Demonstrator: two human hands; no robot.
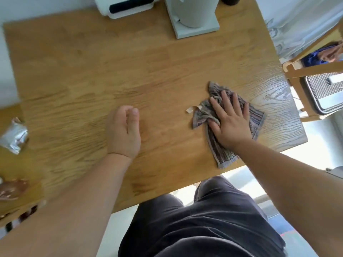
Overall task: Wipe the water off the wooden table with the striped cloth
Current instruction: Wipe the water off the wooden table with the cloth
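The striped cloth lies crumpled on the right part of the wooden table, close to its near edge. My right hand presses flat on top of the cloth, fingers spread and pointing away from me. My left hand rests on the bare wood near the table's middle, fingers curled in loosely, holding nothing. A shiny patch on the wood to the right of the cloth may be water; I cannot tell for sure.
Two white appliances stand at the far edge. A silver foil packet and a brown wrapper lie at the left. A wooden chair stands to the right.
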